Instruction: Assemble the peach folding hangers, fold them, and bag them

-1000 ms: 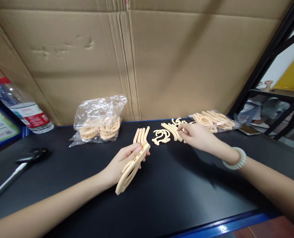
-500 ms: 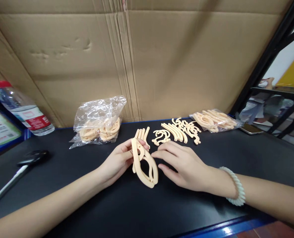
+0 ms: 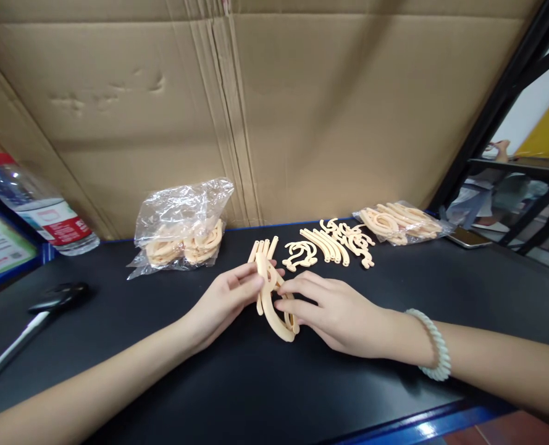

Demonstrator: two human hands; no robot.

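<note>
A beige plastic folding hanger (image 3: pixel 270 312), folded into a narrow loop, is held tilted above the black desk. My left hand (image 3: pixel 228 300) grips its upper end, thumb on the near face and fingers behind. From the right, my right hand (image 3: pixel 343 315) has its fingers closed round the hanger's right side; some fingertips are hidden. Just beyond the hanger lie several straight beige strips (image 3: pixel 267 247). To their right are loose curved hooks (image 3: pixel 302 254), a row of curved arms (image 3: pixel 327 246) and a jumble of smaller hook pieces (image 3: pixel 348 238).
Clear plastic bags with beige parts stand at the back left (image 3: pixel 181 241) and back right (image 3: pixel 399 222). At the left are a water bottle (image 3: pixel 61 225) and a black mouse-like device (image 3: pixel 58 296) with a white cable. A phone (image 3: pixel 469 238) lies far right, and cardboard (image 3: pixel 371 111) walls the back.
My right hand has moved left onto the hanger, and its fingers now press on its right side. The hanger has turned and shifted slightly right in my left hand.
</note>
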